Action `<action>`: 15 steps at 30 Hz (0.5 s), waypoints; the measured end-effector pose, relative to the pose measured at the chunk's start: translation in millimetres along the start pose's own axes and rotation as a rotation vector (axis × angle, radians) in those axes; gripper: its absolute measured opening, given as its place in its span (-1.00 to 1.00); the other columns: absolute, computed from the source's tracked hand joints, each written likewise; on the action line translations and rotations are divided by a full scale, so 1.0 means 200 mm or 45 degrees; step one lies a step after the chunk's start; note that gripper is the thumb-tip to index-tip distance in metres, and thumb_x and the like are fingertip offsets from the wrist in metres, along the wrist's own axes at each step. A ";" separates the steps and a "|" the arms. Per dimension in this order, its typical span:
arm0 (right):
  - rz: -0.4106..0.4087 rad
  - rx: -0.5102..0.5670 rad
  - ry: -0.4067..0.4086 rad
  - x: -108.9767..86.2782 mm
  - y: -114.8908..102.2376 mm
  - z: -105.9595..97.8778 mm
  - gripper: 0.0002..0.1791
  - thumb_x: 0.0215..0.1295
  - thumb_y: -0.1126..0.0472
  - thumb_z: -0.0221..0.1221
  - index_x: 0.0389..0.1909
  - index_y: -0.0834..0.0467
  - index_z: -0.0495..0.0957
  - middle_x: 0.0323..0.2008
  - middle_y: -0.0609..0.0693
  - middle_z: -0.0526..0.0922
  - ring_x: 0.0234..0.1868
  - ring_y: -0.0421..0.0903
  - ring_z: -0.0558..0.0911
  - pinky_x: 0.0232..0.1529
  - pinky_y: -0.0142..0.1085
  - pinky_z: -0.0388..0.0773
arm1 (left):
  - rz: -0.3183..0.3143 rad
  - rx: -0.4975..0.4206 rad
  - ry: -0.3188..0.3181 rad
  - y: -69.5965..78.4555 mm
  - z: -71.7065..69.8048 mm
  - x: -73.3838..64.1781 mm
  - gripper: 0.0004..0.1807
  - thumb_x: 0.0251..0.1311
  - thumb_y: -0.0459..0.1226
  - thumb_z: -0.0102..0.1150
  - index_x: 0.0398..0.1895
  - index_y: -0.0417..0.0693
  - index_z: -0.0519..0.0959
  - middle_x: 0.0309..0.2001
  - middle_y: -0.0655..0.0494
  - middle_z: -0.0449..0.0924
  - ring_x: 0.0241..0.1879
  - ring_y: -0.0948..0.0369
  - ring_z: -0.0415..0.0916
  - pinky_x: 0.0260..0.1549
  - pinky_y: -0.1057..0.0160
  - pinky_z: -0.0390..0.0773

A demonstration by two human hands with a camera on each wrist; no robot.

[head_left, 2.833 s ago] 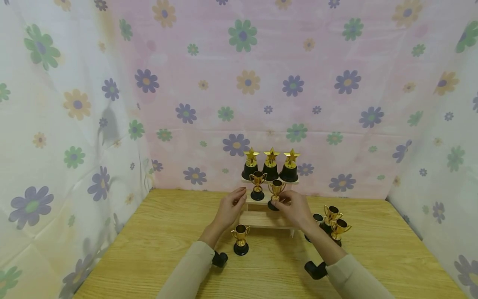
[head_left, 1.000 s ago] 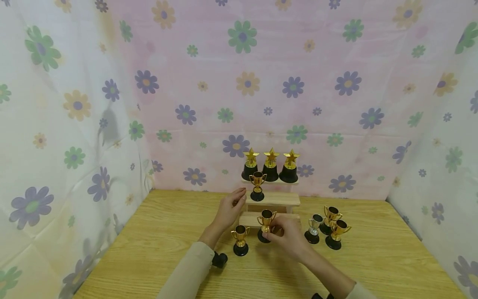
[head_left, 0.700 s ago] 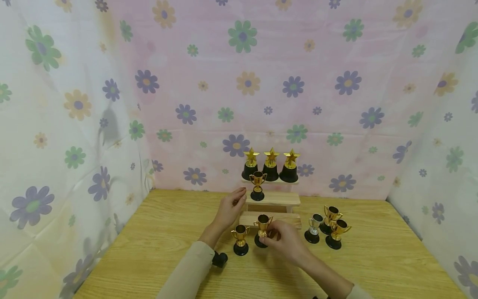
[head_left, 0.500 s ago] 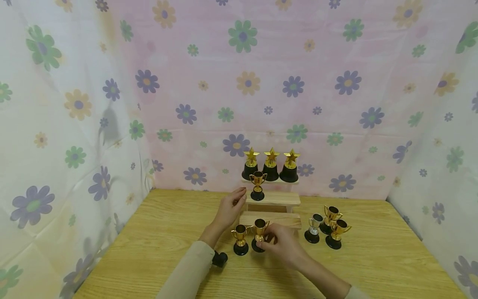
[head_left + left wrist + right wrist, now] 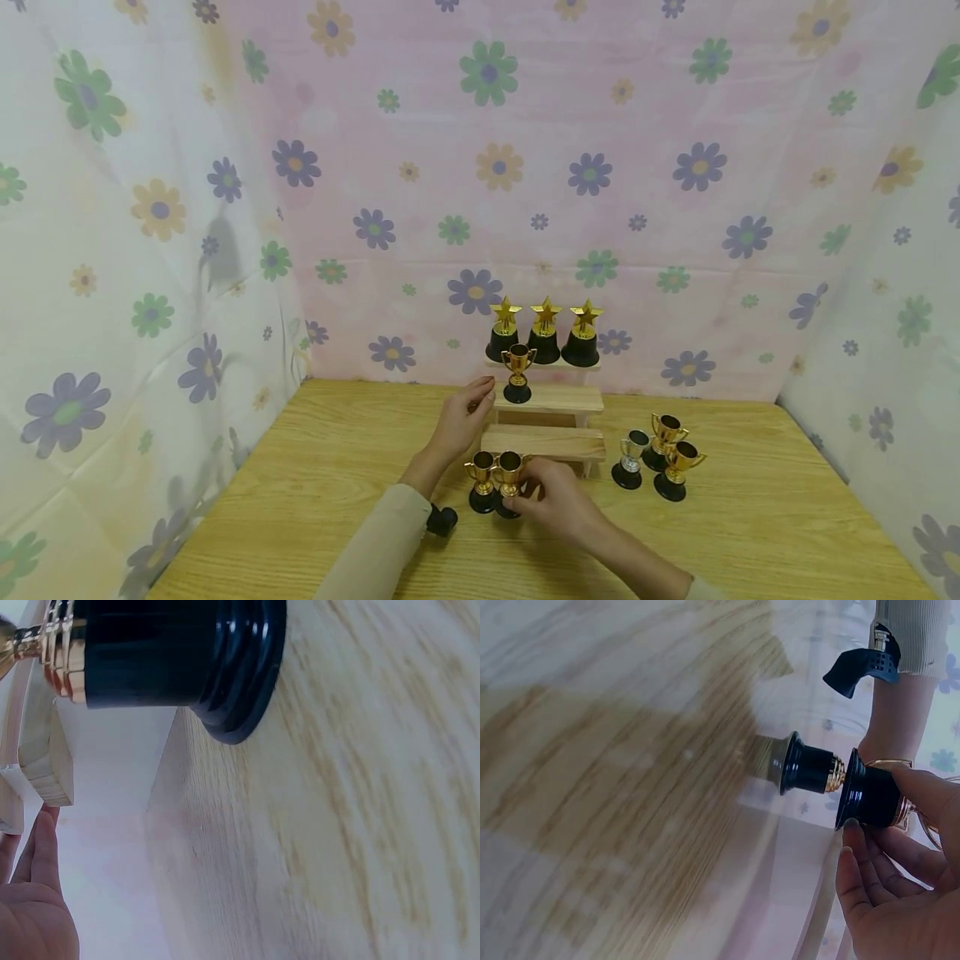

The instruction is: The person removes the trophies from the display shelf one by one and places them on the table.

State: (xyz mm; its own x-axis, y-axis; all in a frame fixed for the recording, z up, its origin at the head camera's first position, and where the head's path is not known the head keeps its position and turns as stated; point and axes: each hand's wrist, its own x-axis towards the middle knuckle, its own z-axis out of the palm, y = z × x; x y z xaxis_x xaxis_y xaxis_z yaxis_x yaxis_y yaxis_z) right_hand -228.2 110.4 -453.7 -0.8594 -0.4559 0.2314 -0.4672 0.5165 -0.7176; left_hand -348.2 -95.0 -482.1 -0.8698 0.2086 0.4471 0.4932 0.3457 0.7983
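Note:
My right hand (image 5: 558, 500) pinches a gold trophy cup (image 5: 510, 475) with a black base, thumb and fingers at its lower part. Just left of it, another gold trophy cup (image 5: 482, 479) stands upright on the table; the two overlap in the head view. The right wrist view shows the held cup's base (image 5: 871, 796) tilted against the other base (image 5: 806, 769). My left hand (image 5: 456, 421) touches the left end of a stepped wooden stand (image 5: 551, 442), fingers extended. On its middle step is one gold cup (image 5: 517, 367); three star trophies (image 5: 545, 333) line the top.
To the right of the stand, a silver cup (image 5: 632, 454) and two gold cups (image 5: 678, 471) stand grouped on the wooden table (image 5: 750, 517). Flowered cloth (image 5: 420, 317) closes off the back and both sides. A black wrist camera (image 5: 441, 522) sits by the left sleeve.
My right hand has carried the gold cup off the middle step, down and leftward, to beside the cup on the table. My left hand has stayed at the stand.

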 end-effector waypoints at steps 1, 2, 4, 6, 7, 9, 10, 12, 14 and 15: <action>-0.001 0.003 -0.001 0.00 0.00 0.00 -0.85 0.22 0.18 0.45 -0.29 0.11 0.67 -0.33 -0.11 0.66 -0.32 -0.17 0.63 -0.35 -0.39 0.55 | 0.001 -0.002 0.000 0.00 0.00 0.00 -0.56 0.55 -0.26 0.06 0.32 -0.40 0.49 0.41 -0.23 0.42 0.27 -0.05 0.53 0.13 -0.01 0.61; -0.004 0.008 -0.002 0.00 0.00 0.01 -0.85 0.22 0.18 0.45 -0.29 0.12 0.68 -0.33 -0.11 0.66 -0.32 -0.17 0.63 -0.35 -0.39 0.55 | 0.009 -0.003 0.002 0.00 0.00 0.00 -0.56 0.55 -0.26 0.05 0.32 -0.41 0.49 0.40 -0.23 0.42 0.27 -0.06 0.53 0.13 -0.01 0.61; -0.009 0.017 -0.004 0.00 0.00 0.01 -0.84 0.21 0.19 0.45 -0.29 0.12 0.68 -0.33 -0.10 0.66 -0.32 -0.18 0.63 -0.35 -0.40 0.56 | 0.023 -0.005 0.005 0.00 0.00 0.00 -0.55 0.55 -0.26 0.05 0.32 -0.42 0.49 0.40 -0.25 0.42 0.29 -0.08 0.51 0.13 -0.01 0.61; -0.019 0.026 -0.007 0.00 -0.01 0.02 -0.84 0.20 0.19 0.46 -0.30 0.14 0.68 -0.34 -0.10 0.66 -0.33 -0.20 0.63 -0.36 -0.40 0.55 | 0.041 -0.004 0.009 0.00 0.00 0.00 -0.55 0.55 -0.26 0.05 0.31 -0.44 0.48 0.39 -0.27 0.42 0.30 -0.10 0.49 0.13 -0.02 0.61; -0.021 0.028 -0.011 0.00 -0.01 0.02 -0.84 0.20 0.19 0.46 -0.30 0.14 0.68 -0.34 -0.10 0.67 -0.34 -0.21 0.63 -0.37 -0.41 0.55 | 0.044 -0.004 0.009 0.00 0.00 0.00 -0.55 0.55 -0.26 0.05 0.31 -0.44 0.48 0.39 -0.28 0.42 0.30 -0.11 0.49 0.13 -0.03 0.61; -0.021 0.034 -0.017 0.01 -0.01 0.03 -0.84 0.19 0.19 0.46 -0.31 0.14 0.68 -0.35 -0.11 0.67 -0.35 -0.24 0.62 -0.37 -0.41 0.55 | 0.036 -0.004 0.009 0.00 0.00 0.00 -0.55 0.56 -0.25 0.05 0.31 -0.42 0.49 0.39 -0.27 0.42 0.31 -0.09 0.48 0.14 -0.01 0.61; -0.027 0.037 -0.019 0.01 -0.01 0.03 -0.84 0.19 0.20 0.46 -0.31 0.15 0.68 -0.35 -0.12 0.67 -0.35 -0.25 0.62 -0.38 -0.41 0.55 | 0.032 -0.006 0.009 -0.01 0.00 0.00 -0.56 0.55 -0.25 0.05 0.31 -0.41 0.49 0.39 -0.27 0.42 0.31 -0.09 0.48 0.14 -0.01 0.60; -0.020 0.042 -0.028 0.01 -0.01 0.04 -0.85 0.19 0.20 0.46 -0.31 0.13 0.68 -0.35 -0.12 0.67 -0.35 -0.27 0.62 -0.37 -0.41 0.56 | 0.023 -0.001 0.009 -0.01 0.00 0.00 -0.56 0.55 -0.25 0.05 0.32 -0.38 0.50 0.40 -0.26 0.42 0.32 -0.07 0.48 0.15 0.00 0.60; -0.014 0.047 -0.035 0.01 -0.01 0.04 -0.85 0.19 0.20 0.46 -0.30 0.12 0.68 -0.34 -0.13 0.68 -0.35 -0.29 0.61 -0.36 -0.41 0.56 | 0.011 0.002 0.008 -0.01 0.00 0.00 -0.57 0.55 -0.24 0.06 0.32 -0.35 0.51 0.40 -0.22 0.42 0.32 -0.05 0.48 0.15 0.02 0.60; -0.010 0.052 -0.039 0.01 -0.01 0.04 -0.85 0.19 0.20 0.46 -0.30 0.12 0.68 -0.34 -0.13 0.68 -0.35 -0.29 0.61 -0.36 -0.41 0.56 | 0.008 0.005 0.007 -0.01 0.00 0.00 -0.57 0.55 -0.24 0.06 0.33 -0.34 0.51 0.40 -0.19 0.43 0.32 -0.04 0.48 0.15 0.02 0.60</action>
State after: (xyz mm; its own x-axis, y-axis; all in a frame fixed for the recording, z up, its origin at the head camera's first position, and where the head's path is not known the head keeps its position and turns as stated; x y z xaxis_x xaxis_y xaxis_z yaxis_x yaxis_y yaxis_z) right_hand -227.1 101.9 -457.2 -0.8487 -0.4822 0.2172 -0.4644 0.4831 -0.7422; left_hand -348.8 -95.4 -483.5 -0.8668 0.2054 0.4545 0.4987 0.3481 0.7938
